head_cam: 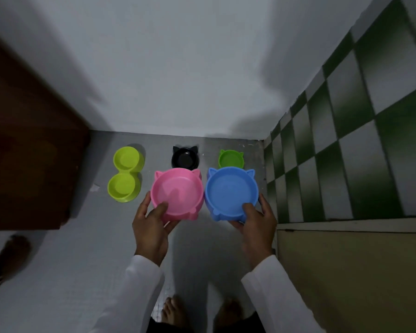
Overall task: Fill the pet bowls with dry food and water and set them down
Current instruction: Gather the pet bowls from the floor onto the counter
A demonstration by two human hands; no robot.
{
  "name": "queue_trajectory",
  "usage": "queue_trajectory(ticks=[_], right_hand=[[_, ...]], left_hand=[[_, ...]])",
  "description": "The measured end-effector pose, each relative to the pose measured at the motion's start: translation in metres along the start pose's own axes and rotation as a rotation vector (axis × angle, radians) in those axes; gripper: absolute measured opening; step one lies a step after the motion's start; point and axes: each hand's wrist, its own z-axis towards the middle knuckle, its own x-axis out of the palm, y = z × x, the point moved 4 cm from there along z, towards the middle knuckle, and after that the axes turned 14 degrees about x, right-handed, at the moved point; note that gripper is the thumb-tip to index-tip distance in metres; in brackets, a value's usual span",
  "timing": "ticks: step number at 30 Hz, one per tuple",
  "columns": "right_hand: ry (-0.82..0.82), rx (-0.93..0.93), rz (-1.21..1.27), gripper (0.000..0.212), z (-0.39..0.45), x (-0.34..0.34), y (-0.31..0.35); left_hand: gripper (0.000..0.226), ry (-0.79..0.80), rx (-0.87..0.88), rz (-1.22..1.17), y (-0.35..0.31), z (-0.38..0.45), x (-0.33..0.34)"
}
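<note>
The left hand [151,224] grips the pink bowl [177,193] by its near rim, thumb inside. The right hand [257,222] likewise holds the blue bowl [231,193], touching the pink bowl's right side. Beyond the pink bowl, on the floor [82,260], sit a black bowl [185,158], a green bowl [231,159] and a lime double bowl [125,174].

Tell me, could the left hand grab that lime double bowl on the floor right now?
Probably not yet: the left hand grips the pink bowl. The floor path to the double bowl looks free.
</note>
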Motion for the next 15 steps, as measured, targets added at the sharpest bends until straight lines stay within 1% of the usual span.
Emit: queue_trajectory(ticks=[5,10,15], right_hand=[[0.041,0.015,0.003,0.053,-0.083,-0.005,0.048],[0.075,0.001,0.024,0.051,-0.170,-0.008,0.099],[0.125,-0.038,0.042,0.049,-0.250,-0.010,0.150]], left_hand=[[0.068,-0.009,-0.013,0.004,-0.080,-0.063,0.014],[0.068,0.017,0.016,0.009,-0.162,-0.124,0.033],[0.063,0.045,0.045,0.017,-0.235,-0.175,0.054]])
